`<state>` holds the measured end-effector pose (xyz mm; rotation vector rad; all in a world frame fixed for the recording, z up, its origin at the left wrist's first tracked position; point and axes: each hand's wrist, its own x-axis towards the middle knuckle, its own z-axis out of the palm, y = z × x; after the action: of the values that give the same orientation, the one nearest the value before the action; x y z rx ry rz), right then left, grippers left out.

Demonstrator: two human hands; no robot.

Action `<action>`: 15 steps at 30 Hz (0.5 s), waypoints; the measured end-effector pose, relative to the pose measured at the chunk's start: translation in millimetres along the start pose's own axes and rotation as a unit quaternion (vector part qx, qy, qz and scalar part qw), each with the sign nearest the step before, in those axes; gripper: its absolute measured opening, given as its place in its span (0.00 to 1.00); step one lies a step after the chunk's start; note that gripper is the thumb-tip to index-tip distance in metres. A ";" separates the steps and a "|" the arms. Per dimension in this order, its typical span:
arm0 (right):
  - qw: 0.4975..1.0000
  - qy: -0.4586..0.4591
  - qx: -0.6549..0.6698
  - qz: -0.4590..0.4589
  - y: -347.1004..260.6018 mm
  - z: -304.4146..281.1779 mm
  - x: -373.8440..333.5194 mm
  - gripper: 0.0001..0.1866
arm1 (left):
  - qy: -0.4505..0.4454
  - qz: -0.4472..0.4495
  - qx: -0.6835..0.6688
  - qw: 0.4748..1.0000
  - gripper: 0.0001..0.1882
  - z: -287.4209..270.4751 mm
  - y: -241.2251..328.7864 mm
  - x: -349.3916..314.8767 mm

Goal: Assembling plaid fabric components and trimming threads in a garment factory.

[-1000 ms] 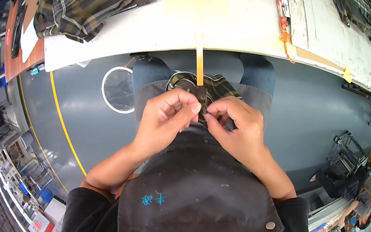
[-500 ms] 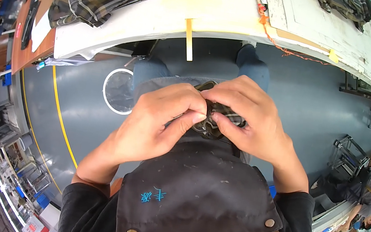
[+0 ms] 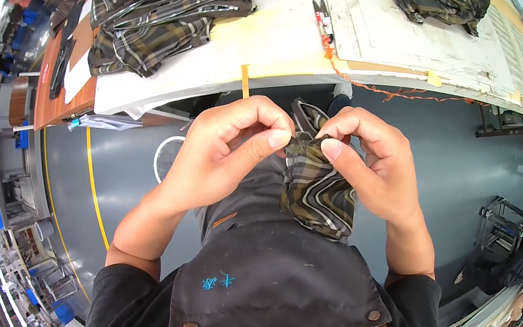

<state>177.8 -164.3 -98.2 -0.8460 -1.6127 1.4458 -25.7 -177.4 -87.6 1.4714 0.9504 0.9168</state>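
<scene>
A piece of plaid cloth (image 3: 316, 195), brown, black and white, hangs in front of my apron. Its top edge is pinched between thumb and fingers of my left hand (image 3: 236, 149) on one side and of my right hand (image 3: 373, 163) on the other. Both hands are closed on it, a short stretch of edge lying between them. Below that edge the cloth falls in wavy folds over my lap, and a narrow part sticks up behind. What lies inside the fingertips is hidden.
Ahead is a white-topped table (image 3: 279, 44). Plaid pieces with zippers (image 3: 169, 11) are piled at its left, and another plaid bundle (image 3: 442, 4) lies at the right. Red-handled snips (image 3: 324, 27) with orange cord (image 3: 388, 88) lie between. A white-rimmed round bin (image 3: 160, 156) stands on the floor.
The cloth was bunched up in my fingers; now it hangs open downward. My hands have spread a little apart along its edge. The view has shifted, showing more of the table.
</scene>
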 end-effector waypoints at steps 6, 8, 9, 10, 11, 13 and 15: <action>0.999 0.023 -0.045 -0.019 -10.9 -10.3 -1.2 0.03 | 0.027 -0.011 -0.048 0.998 0.06 16.1 9.2 15.4; 0.999 0.041 -0.021 0.003 -13.4 -11.8 -0.9 0.03 | 0.036 -0.001 -0.043 0.998 0.04 18.9 7.1 18.7; 0.999 0.044 -0.025 0.000 -14.3 -12.4 -1.4 0.03 | 0.107 0.077 0.025 0.991 0.06 21.1 4.5 19.8; 0.998 0.060 -0.021 0.013 -13.5 -12.5 -1.9 0.03 | 0.177 0.154 0.091 0.968 0.09 22.9 3.8 20.7; 0.997 0.077 -0.018 0.026 -12.9 -12.5 -2.3 0.03 | 0.190 0.228 0.189 0.936 0.14 20.1 8.5 20.4; 0.996 0.085 0.016 0.028 -11.4 -10.5 -2.9 0.04 | 0.162 0.313 0.282 0.892 0.13 18.9 14.8 18.2; 0.994 0.091 0.051 0.031 -11.1 -8.4 -3.0 0.04 | 0.156 0.327 0.313 0.878 0.12 21.8 14.7 18.0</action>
<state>187.0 -164.4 -87.3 -0.9458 -1.3764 1.4375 2.4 -169.9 -74.4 2.3323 1.0541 1.4531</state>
